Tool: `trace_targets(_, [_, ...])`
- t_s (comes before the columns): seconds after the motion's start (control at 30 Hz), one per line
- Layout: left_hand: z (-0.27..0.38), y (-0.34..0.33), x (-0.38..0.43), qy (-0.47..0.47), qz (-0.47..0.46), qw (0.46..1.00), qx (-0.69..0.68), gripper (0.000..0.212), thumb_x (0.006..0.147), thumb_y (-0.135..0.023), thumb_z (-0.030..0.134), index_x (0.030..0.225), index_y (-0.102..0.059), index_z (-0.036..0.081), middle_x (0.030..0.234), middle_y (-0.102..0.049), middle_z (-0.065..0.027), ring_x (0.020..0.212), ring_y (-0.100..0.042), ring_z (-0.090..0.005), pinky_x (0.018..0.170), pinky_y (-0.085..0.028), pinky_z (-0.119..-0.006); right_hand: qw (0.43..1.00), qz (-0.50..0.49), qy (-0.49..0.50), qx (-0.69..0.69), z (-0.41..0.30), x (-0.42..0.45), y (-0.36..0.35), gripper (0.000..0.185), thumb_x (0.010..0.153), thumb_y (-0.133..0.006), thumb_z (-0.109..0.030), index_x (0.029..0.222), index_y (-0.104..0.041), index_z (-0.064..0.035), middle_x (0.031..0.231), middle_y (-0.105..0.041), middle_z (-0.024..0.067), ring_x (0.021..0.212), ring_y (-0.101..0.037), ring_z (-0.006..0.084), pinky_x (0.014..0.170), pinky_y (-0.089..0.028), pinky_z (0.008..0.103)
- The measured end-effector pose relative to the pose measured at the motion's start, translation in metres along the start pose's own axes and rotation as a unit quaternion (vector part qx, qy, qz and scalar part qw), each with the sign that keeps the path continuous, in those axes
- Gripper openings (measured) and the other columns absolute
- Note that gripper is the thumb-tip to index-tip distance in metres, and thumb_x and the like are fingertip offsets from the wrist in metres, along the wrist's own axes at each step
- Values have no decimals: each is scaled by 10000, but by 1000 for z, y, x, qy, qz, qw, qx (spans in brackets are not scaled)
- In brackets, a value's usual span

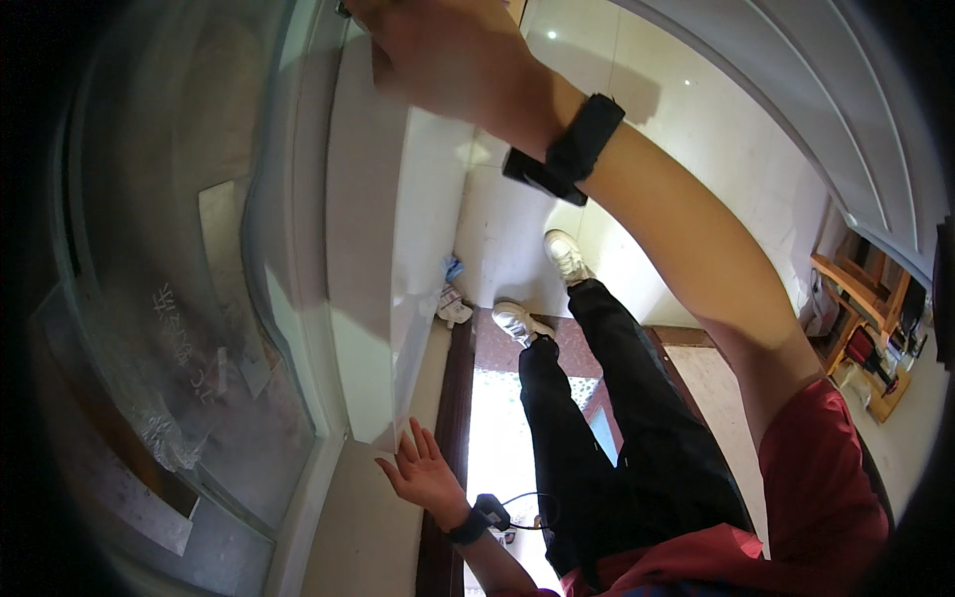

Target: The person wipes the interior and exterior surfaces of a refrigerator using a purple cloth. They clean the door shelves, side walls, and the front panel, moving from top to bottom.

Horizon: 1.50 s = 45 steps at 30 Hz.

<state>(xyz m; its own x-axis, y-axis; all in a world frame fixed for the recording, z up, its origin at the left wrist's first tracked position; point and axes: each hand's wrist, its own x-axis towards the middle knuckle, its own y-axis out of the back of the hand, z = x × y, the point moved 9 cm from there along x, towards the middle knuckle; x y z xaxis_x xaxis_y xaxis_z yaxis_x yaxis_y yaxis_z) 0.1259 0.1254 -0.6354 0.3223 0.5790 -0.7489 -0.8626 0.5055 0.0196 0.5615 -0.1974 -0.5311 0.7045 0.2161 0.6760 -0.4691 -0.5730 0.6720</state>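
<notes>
My left hand [423,472] is held palm up with its fingers apart, holding nothing. Its fingertips are close to the lower corner of a white ledge [363,246]; whether they touch it I cannot tell. A thin clear sheet or film [404,366] hangs along the ledge's edge. At the top of the view my right hand [448,56] reaches across above the ledge, blurred, with its fingers cut off by the picture's rim. By it, a small metal fitting [342,10] shows on the white frame [298,97] of a hazy glass pane [149,224].
Papers [224,231] and handwriting show at the pane. Crumpled packaging [451,302] lies on the floor by the wall, near my white shoes [515,321]. A dark red door frame [448,448] borders a bright doorway. A white panelled door [843,97] and a wooden rack [858,287] stand right.
</notes>
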Motion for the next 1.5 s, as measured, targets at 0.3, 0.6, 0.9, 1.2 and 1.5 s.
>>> trace_targets(0.3, [0,2,-1,-17,16,999,24,677,1057,-462,559,1487,-480,37,1519,-534,-123,1445,-465,-341,1217,-336,-432,998,3,-49,-44,-4,-3,-8,389,905,-627,-192,1152,-604,108,1242,-548,253,1162,-538,380,1009,-446,431])
trace_targets(0.6, [0,2,4,-10,8,1000,8,685,1057,-460,560,1490,-472,29,1519,-534,-115,1445,-467,-337,1229,-310,-431,981,-122,-115,-96,1,-13,-19,224,887,-607,-90,1037,-652,70,1162,-595,202,1077,-601,324,857,-561,411])
trace_targets(0.9, [1,4,7,-27,27,999,1,650,1065,-450,541,1468,-502,33,1495,-556,-117,1427,-490,-343,1223,-322,-437,997,-16,-71,-13,-4,-5,-19,168,841,-611,-16,987,-628,65,1079,-591,158,1010,-607,329,819,-579,405])
trace_targets(1.2, [0,6,9,-37,13,999,12,663,1060,-473,550,1487,-484,43,1529,-509,-124,1437,-468,-334,1223,-325,-439,993,-58,-102,29,-16,-8,-40,328,752,-684,-38,1075,-714,-83,1094,-679,102,945,-691,315,785,-599,412])
trace_targets(1.5, [0,3,7,-26,26,999,18,646,1063,-458,550,1475,-502,54,1531,-516,-99,1420,-495,-334,1203,-345,-430,977,-146,60,146,-26,-11,-13,367,841,-664,-10,1200,-621,-74,1193,-613,106,1007,-692,307,746,-601,379])
